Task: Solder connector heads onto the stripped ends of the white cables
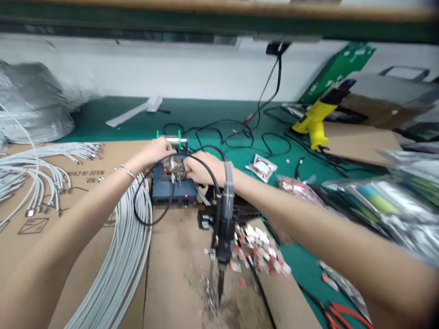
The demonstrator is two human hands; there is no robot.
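Both my arms reach forward to a blue soldering station (174,191) with a red light on its front. My left hand (159,150) is closed at its back left, beside the green-flanged solder spool (174,140); what its fingers hold is too small to make out. My right hand (202,168) is closed at the station's right side, its fingertips hidden and blurred. Between my forearms, a black soldering iron (224,237) hangs tip down in a holder above the stained cardboard. A black cable loops from it in front of the station.
Bundled grey cables (126,246) lie left of centre, more cables (41,169) at far left. Small metal parts (262,249) are heaped right of the iron. A yellow heat gun (313,121), red-handled pliers (339,315) and bagged items (387,196) sit at right. A shelf edge (206,23) crosses above.
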